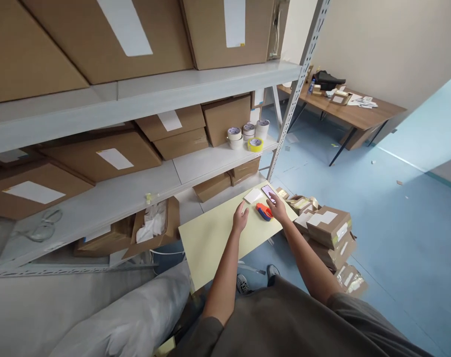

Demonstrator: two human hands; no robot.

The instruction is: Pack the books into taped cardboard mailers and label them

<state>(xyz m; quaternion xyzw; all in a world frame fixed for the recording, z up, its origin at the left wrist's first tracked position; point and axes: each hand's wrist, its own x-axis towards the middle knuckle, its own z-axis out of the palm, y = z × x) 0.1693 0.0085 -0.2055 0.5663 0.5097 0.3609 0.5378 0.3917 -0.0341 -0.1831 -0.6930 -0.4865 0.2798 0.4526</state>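
white box labels (115,158) blank or blurred, nothing legible

Metal shelf rack (210,163): sealed cardboard boxes (225,116), white tape rolls (247,133), one yellow tape roll (255,144), scissors (42,225), one open box (154,225) below. Blue floor (396,238): stacked small parcels (327,225). Far wooden table (355,116): papers (362,101), dark bag (327,79).
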